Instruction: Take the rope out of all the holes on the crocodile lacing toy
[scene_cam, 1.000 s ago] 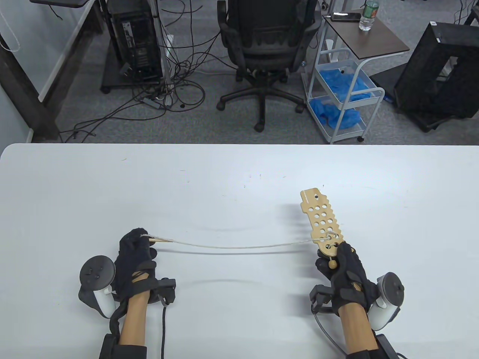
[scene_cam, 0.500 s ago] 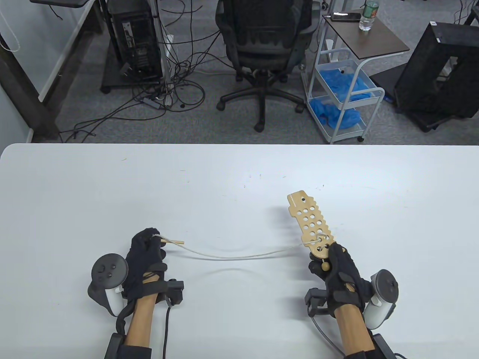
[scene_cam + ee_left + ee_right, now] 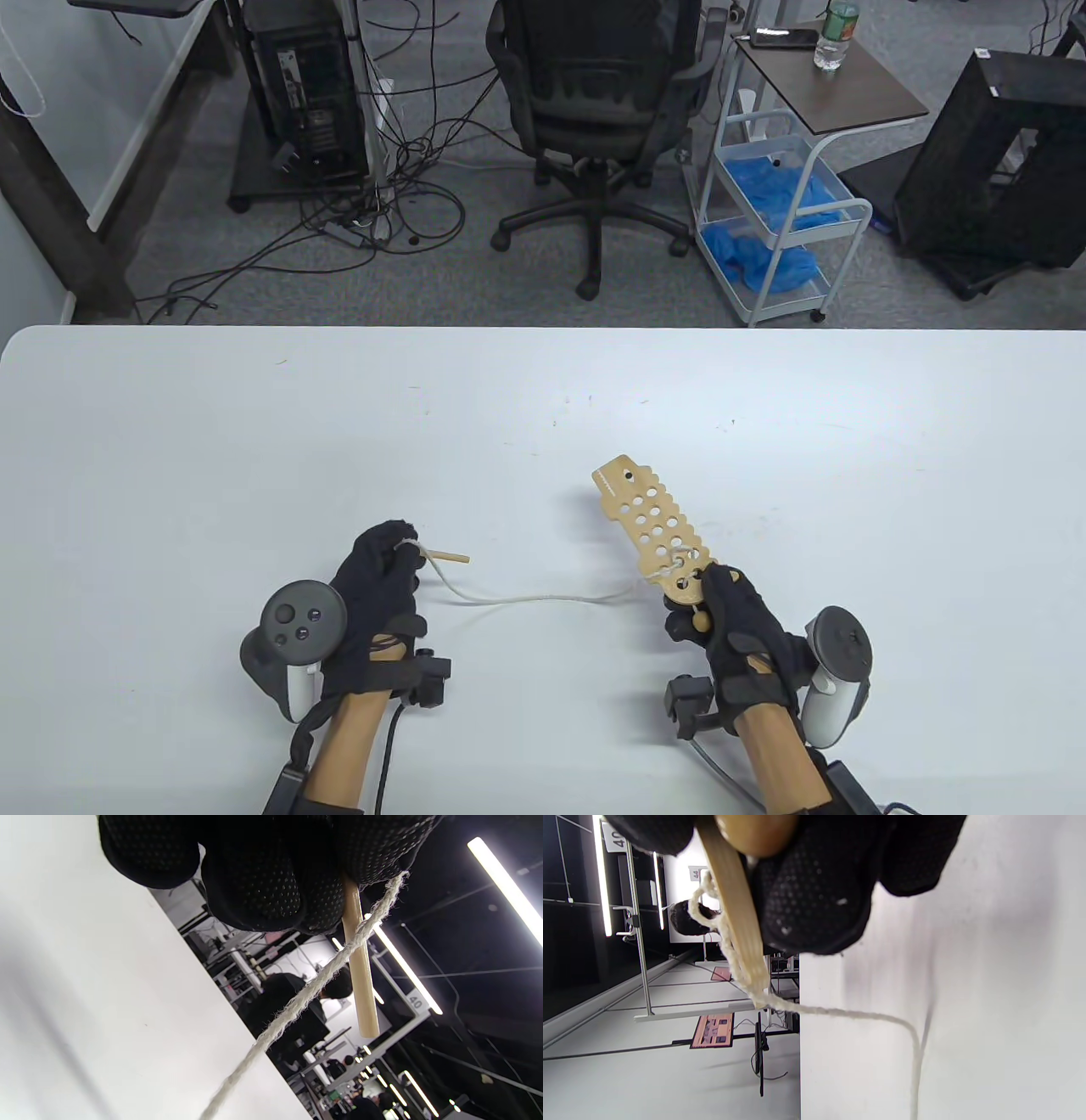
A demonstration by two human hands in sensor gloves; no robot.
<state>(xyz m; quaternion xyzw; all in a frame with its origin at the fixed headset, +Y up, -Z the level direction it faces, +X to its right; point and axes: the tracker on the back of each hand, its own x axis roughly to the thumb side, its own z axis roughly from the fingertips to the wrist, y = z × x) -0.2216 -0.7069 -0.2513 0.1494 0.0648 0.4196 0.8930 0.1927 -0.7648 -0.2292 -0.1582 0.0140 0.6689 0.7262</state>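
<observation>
My right hand (image 3: 717, 607) grips the near end of the flat wooden crocodile lacing toy (image 3: 646, 525), which points up and to the left above the table. A wooden bead (image 3: 701, 619) hangs by my fingers. The white rope (image 3: 543, 598) is still looped through holes near the gripped end and sags slack across to my left hand (image 3: 383, 567). That hand pinches the rope together with its wooden needle (image 3: 448, 557). In the left wrist view the needle (image 3: 359, 976) and rope (image 3: 297, 1001) run out from under my fingers. The right wrist view shows the toy's edge (image 3: 736, 912) with the rope (image 3: 840, 1012) leaving it.
The white table (image 3: 170, 441) spreads around both hands. Beyond its far edge stand an office chair (image 3: 598, 110), a white cart (image 3: 780, 212) with blue cloth, and a computer tower (image 3: 310, 85) with floor cables.
Both hands have come closer together, the left moving right and the right moving left with the toy. The rope, nearly taut a second ago, now sags slack between them.
</observation>
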